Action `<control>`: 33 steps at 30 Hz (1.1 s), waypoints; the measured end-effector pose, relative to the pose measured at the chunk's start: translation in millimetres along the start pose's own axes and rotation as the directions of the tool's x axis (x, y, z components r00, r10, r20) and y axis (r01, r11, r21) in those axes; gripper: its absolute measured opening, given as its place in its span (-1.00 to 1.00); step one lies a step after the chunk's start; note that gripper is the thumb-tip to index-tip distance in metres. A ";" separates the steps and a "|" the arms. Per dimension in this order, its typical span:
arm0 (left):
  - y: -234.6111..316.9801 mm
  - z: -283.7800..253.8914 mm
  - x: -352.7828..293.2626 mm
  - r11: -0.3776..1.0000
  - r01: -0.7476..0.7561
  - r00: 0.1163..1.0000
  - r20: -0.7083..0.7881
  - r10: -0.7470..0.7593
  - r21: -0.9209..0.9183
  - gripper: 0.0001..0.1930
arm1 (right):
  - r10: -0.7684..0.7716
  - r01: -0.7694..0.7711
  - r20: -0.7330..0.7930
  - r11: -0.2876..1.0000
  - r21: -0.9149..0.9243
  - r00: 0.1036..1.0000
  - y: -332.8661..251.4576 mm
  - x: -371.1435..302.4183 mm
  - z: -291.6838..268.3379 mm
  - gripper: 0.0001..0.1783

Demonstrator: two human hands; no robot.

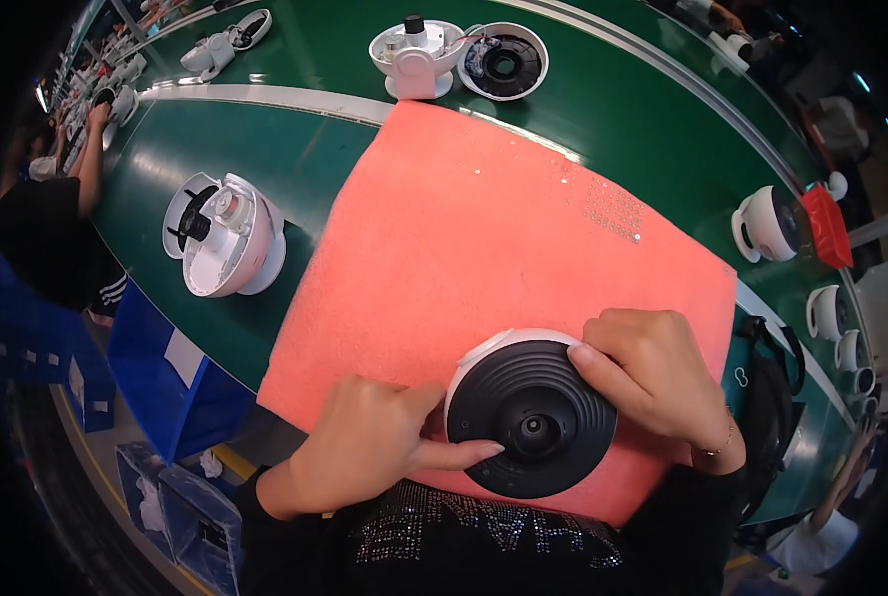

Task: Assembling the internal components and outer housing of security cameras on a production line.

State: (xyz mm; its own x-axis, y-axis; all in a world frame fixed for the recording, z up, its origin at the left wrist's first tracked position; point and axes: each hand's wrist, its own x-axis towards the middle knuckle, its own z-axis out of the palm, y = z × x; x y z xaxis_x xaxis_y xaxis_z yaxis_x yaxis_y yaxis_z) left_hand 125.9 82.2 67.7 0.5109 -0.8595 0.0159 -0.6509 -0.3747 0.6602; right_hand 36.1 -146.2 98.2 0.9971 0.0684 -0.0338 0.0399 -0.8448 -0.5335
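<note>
A round white device with a black ribbed front face (529, 415) rests on a pink foam mat (484, 238) near its front edge. My left hand (369, 444) grips its left side, with the index finger stretched over the black face toward the small centre hole. My right hand (655, 376) holds the device's upper right rim, fingers curled over the edge. Several tiny screws (611, 211) lie scattered on the mat's far right part.
An opened white device (223, 235) lies on the green conveyor belt (295, 149) to the left. Another opened unit (459, 58) sits beyond the mat. More white units (767, 224) stand at right near a red box (825, 226). A person (51, 223) works at far left. Blue bins (170, 377) sit below.
</note>
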 end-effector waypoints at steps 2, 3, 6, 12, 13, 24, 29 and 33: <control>-0.8 -2.6 1.7 0.999 -0.017 1.000 0.023 0.016 0.037 -0.49 | 0.044 -0.042 0.043 0.998 -0.037 0.998 -0.2 0.3 0.2 -0.67; -0.6 -4.9 0.4 0.997 -0.026 0.999 0.039 0.023 0.079 -0.48 | 0.012 -0.011 0.016 0.997 -0.071 1.000 0.6 0.0 2.0 -0.64; -2.8 -6.0 -2.8 0.997 -0.018 1.000 0.027 0.017 0.072 -0.48 | -0.151 0.120 -0.172 0.977 -0.177 0.974 -8.1 -0.4 4.9 -0.61; -8.5 -6.8 -3.4 0.998 -0.033 0.999 0.033 0.031 0.056 -0.50 | -0.449 0.429 -0.090 0.885 -0.179 0.889 -35.0 -11.5 8.9 -0.53; -9.3 -8.6 -4.4 0.998 -0.025 0.999 0.033 0.023 0.059 -0.50 | -0.484 0.486 0.045 0.869 -0.095 0.874 -34.8 -4.7 1.1 -0.49; -18.0 -24.9 0.1 0.994 -0.039 0.994 0.108 0.028 0.103 -0.50 | -0.406 0.406 -0.009 0.914 -0.029 0.914 -41.1 2.9 12.7 -0.40; -21.9 -31.7 1.4 0.993 -0.056 0.992 0.118 0.044 0.099 -0.50 | -0.358 0.336 0.069 0.915 0.223 0.931 -40.6 6.1 8.2 -0.38; -23.2 -33.1 3.6 0.992 -0.066 0.988 0.146 0.049 0.111 -0.49 | -0.446 0.444 0.007 0.893 0.078 0.895 -25.7 3.7 20.6 -0.46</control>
State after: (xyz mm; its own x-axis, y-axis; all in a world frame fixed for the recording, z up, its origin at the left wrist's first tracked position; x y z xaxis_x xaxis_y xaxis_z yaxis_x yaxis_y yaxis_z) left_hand 161.4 99.3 77.2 0.3909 -0.9184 -0.0613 -0.7415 -0.3536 0.5701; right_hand 37.4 -113.4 94.4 0.8741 0.4419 0.2015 0.4735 -0.6826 -0.5567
